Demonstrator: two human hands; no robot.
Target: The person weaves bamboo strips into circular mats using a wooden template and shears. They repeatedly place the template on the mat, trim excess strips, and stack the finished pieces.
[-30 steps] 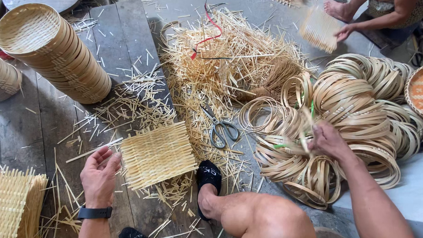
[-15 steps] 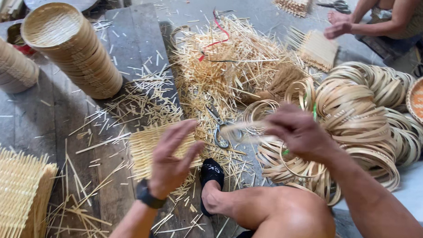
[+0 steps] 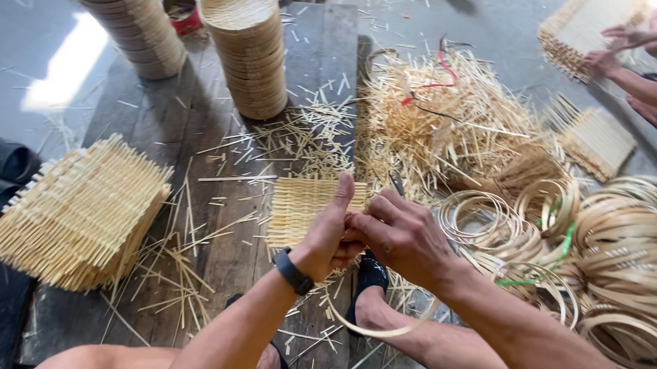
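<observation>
Head view: the left hand (image 3: 327, 240) and right hand (image 3: 404, 236) are pressed together at centre frame, both grips clamped on a thin bamboo hoop (image 3: 381, 328) whose lower arc curves below the wrists, over the person's foot (image 3: 371, 278). A dark wristband is worn on the left wrist. A flat woven bamboo mat (image 3: 302, 205) lies on the wooden floor planks (image 3: 198, 134) just behind the hands. A heap of loose bamboo splints (image 3: 450, 116) is seen beyond it, with a red cord across it. A pile of hoops (image 3: 621, 256) lies to the right. A stack of woven mats (image 3: 80, 210) is set at left, well apart. Two stacks of round baskets (image 3: 246, 44) stand at the top. Another person's hands (image 3: 615, 49) are seen on a mat at upper right.
</observation>
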